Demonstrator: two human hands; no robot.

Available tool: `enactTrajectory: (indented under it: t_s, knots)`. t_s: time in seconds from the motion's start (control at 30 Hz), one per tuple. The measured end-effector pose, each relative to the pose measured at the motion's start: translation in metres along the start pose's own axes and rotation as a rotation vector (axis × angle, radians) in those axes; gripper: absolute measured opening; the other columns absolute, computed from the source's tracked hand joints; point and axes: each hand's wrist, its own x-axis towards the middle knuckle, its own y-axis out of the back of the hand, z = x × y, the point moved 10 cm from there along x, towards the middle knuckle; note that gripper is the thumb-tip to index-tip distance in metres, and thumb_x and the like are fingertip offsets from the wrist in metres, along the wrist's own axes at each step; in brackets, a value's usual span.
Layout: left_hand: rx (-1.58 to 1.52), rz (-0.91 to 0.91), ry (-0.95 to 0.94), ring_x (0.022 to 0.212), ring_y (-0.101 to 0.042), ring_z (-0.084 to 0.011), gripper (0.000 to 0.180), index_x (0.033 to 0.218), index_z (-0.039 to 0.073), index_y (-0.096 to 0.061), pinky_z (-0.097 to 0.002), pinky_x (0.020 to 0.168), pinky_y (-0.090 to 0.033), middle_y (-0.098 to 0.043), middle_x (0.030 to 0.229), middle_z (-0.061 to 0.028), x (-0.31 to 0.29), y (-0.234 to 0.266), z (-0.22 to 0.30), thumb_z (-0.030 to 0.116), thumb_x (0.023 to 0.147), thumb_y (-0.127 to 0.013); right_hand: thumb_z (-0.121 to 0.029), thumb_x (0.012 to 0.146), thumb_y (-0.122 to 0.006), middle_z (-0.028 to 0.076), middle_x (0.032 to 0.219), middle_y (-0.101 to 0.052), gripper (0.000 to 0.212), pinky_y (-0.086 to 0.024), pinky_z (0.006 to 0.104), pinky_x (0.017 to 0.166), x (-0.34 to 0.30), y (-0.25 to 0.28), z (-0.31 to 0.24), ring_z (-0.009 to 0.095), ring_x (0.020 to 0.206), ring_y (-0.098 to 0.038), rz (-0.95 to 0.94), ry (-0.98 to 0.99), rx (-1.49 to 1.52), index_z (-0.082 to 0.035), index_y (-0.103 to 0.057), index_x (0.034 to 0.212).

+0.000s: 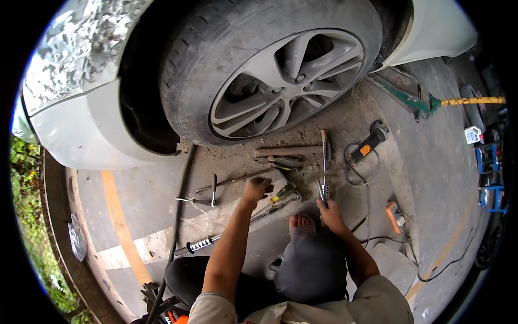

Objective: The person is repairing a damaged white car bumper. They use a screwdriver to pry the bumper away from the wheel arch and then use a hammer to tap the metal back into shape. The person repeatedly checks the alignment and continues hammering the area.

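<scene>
I note the left hand clenched on a screwdriver and the right hand grasping the pliers on the floor; steady each wrist low before lifting.

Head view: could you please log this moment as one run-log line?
left hand: on screwdriver | right hand: gripping long tool | car wheel ahead | angle grinder on concrete floor
</scene>
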Motion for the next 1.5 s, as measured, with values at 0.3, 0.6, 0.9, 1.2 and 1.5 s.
enactTrajectory:
  t_s: [0.3,0.6,0.9,1.2,1.5]
  knots:
    - [1.322,0.653,-0.5,0.114,-0.052,-0.0292,0.034,0.118,0.013,-0.057,-0.0412,0.094,-0.041,-0.055,0.121,-0.0095,0.002,0.068,0.022,0.012,0.084,-0.056,-0.021,0.086,-0.064,0.017,0.108,-0.058,0.031,-0.053,0.0433,0.069,-0.009,-0.008,-0.08,0.034,0.086,-0.065,0.432,0.656,-0.901,-0.001,-0.057,0.109]
    - [1.541,0.459,-0.516,0.096,-0.062,-0.0275,0.015,0.095,0.009,-0.062,-0.0385,0.08,-0.053,-0.061,0.101,-0.0096,0.028,0.08,0.018,0.014,0.084,-0.054,-0.019,0.087,-0.063,0.02,0.118,-0.057,0.039,-0.055,0.0462,0.076,0.063,-0.102,-0.056,0.039,0.093,-0.064,-0.07,0.324,-1.23,-0.002,-0.053,0.12]
    - [1.442,0.599,-1.437,0.092,-0.061,-0.0247,0.02,0.092,0.006,-0.061,-0.0362,0.086,-0.05,-0.062,0.1,-0.0095,-0.11,-0.004,0.151,0.017,0.077,-0.057,-0.028,0.086,-0.066,0.024,0.082,-0.065,0.031,-0.05,0.051,0.069,0.043,-0.031,-0.029,0.043,0.082,-0.063,0.227,0.182,-0.837,0.003,-0.063,0.088]
    - [0.998,-0.007,-0.632,0.065,-0.064,-0.0316,0.023,0.102,0.004,-0.047,-0.0428,0.056,-0.048,-0.06,0.069,-0.0161,-0.204,0.051,0.21,0.026,0.1,-0.045,-0.014,0.086,-0.067,0.008,0.085,-0.061,0.048,-0.046,0.0251,0.071,-0.116,0.091,-0.331,0.011,0.076,-0.056,-0.176,0.826,0.111,0.007,-0.049,0.125]
    - [-0.12,-0.387,-0.065,0.049,-0.038,-0.0075,0.025,0.097,0.008,-0.042,-0.0234,0.044,-0.033,-0.044,0.069,0.0012,-0.315,0.016,0.134,0.032,0.104,-0.039,-0.017,0.089,-0.066,0.013,0.089,-0.061,0.029,-0.045,0.0331,0.075,-0.142,-0.047,-0.507,0.021,0.083,-0.059,-0.038,1.355,0.001,-0.002,-0.048,0.106]
